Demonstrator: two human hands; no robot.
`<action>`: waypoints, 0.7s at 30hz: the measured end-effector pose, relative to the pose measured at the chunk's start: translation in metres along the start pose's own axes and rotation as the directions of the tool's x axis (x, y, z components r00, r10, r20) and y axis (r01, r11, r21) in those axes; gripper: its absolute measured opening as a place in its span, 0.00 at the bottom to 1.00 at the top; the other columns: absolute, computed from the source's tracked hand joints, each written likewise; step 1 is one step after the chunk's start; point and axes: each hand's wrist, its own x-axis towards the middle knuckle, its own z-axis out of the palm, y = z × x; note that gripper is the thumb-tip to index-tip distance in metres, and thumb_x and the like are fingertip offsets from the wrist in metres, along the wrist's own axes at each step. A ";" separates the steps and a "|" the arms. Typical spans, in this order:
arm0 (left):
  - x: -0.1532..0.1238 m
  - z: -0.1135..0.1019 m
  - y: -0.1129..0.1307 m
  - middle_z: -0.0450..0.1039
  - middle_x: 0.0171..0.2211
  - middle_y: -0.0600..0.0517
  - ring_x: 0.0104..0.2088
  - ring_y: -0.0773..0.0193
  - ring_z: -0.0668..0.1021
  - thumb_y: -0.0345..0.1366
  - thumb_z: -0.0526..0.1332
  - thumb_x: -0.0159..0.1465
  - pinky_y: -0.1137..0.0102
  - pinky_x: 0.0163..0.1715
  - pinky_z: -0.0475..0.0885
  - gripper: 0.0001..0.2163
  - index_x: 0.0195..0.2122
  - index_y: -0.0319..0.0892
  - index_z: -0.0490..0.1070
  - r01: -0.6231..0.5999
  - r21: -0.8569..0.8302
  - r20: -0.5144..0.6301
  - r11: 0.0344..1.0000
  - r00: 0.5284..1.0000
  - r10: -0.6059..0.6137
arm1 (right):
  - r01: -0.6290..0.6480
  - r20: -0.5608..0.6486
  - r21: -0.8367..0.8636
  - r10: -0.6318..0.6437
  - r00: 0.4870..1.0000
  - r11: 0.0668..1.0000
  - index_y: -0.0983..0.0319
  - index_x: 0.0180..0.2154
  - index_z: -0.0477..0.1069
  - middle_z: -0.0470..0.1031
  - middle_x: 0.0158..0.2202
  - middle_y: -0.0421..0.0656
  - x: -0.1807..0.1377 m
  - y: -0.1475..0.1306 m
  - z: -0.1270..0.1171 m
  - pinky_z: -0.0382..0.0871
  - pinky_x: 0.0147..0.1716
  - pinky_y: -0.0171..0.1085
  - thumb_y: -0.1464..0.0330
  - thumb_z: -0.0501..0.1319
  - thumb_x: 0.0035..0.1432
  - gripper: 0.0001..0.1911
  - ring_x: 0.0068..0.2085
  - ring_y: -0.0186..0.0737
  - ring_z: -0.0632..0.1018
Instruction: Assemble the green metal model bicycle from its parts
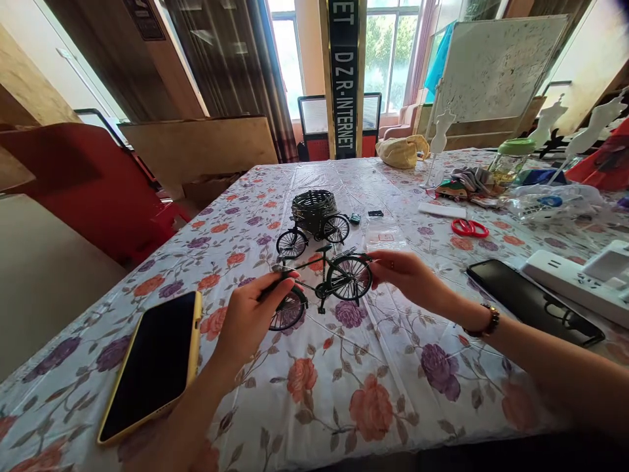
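Note:
A small dark green model bicycle (327, 278) is held just above the floral tablecloth (344, 393). My left hand (250, 314) is closed around its handlebar and front wheel end. My right hand (407, 275) pinches the rear wheel and rack. Behind it stands a second model bicycle (314, 229) carrying a woven dark basket (313, 203).
A phone in a yellow case (152, 364) lies at the near left. A black phone (533, 301) and a white power strip (574, 278) lie at the right. Red scissors (469, 227), a jar (511, 160), fabric scraps, small mannequin stands and a red chair (88, 183) surround the table.

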 end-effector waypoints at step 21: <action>0.010 -0.013 -0.011 0.75 0.24 0.52 0.21 0.69 0.75 0.38 0.68 0.45 0.76 0.20 0.69 0.13 0.31 0.40 0.73 0.564 -0.471 0.354 0.678 0.825 -0.441 | -0.271 0.092 0.380 0.255 0.962 0.885 0.61 0.40 0.72 0.75 0.38 0.44 -0.021 -0.004 0.014 0.68 0.43 0.38 0.64 0.60 0.52 0.13 0.37 0.33 0.75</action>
